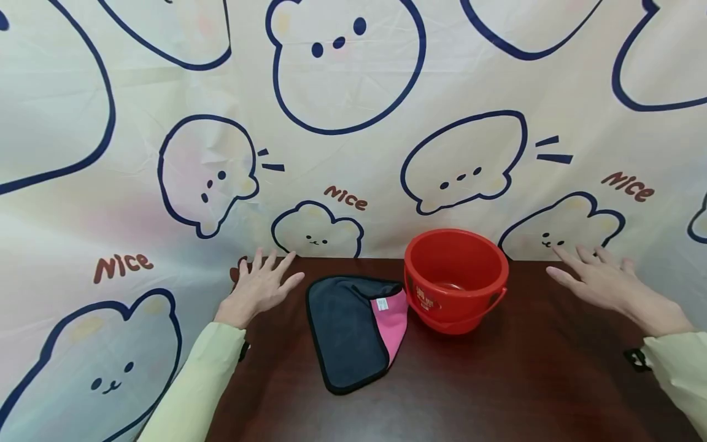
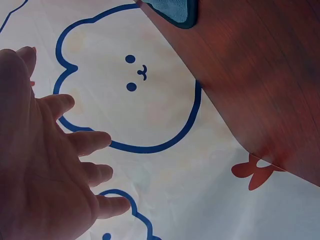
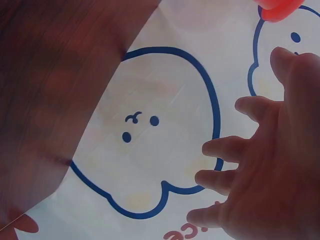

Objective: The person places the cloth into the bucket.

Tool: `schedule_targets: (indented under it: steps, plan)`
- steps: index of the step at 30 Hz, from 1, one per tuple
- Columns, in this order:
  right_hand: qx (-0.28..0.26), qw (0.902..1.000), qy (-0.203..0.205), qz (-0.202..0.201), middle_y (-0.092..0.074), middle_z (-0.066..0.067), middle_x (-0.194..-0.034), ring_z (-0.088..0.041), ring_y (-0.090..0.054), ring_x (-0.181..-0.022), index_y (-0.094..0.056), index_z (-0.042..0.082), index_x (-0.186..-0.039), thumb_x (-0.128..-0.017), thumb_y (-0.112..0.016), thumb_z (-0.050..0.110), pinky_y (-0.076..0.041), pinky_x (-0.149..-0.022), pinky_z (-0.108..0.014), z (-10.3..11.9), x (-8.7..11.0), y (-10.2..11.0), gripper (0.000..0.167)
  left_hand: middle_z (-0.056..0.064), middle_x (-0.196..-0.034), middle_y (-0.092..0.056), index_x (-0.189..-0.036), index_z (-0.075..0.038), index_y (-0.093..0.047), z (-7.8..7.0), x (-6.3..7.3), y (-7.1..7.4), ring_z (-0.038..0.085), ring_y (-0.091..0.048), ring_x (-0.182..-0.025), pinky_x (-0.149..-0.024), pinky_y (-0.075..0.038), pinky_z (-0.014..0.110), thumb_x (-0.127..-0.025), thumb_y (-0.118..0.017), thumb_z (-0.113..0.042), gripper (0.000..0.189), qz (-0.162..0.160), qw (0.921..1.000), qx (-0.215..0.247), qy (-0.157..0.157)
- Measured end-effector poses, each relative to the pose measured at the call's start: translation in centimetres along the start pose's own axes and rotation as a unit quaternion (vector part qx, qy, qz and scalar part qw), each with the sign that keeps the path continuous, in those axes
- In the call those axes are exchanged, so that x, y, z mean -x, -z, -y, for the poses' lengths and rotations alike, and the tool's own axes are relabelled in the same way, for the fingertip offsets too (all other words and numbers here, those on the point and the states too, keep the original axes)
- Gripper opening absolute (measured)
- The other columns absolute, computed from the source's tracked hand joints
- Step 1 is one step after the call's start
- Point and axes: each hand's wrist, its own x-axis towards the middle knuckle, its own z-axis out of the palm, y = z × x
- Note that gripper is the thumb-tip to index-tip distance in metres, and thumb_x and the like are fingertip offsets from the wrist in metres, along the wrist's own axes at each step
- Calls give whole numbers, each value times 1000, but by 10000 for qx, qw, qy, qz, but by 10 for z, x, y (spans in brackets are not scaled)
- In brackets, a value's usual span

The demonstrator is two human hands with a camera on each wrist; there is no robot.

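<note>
On the dark surface, folded cloth lies just beside upright red bucket, both between left hand and right hand, fingers spread and holding nothing; central placement presumably keeps both items within either hand's reach.

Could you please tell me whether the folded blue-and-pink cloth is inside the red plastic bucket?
No, the folded blue-and-pink cloth lies on the dark brown table beside the red plastic bucket.

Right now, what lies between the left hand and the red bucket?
In the head view, a dark blue-and-pink cloth lies on the table between the left hand and the red bucket.
</note>
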Motion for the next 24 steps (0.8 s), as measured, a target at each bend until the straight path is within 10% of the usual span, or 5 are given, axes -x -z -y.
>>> schedule_targets:
  steps: [24]
  plan:
    - [-2063,9763,658,-58,-18,-29,-159,-56,-24,-140,-7,18,-159,-101,-34,58,-23,-102,-78,38,-8,6,76,20,-163,-18,-158,-23,-19,-28,-7,-14,47,-3,-150,-114,-6,72,-97,-33,-67,76,-10,9990,346,-289]
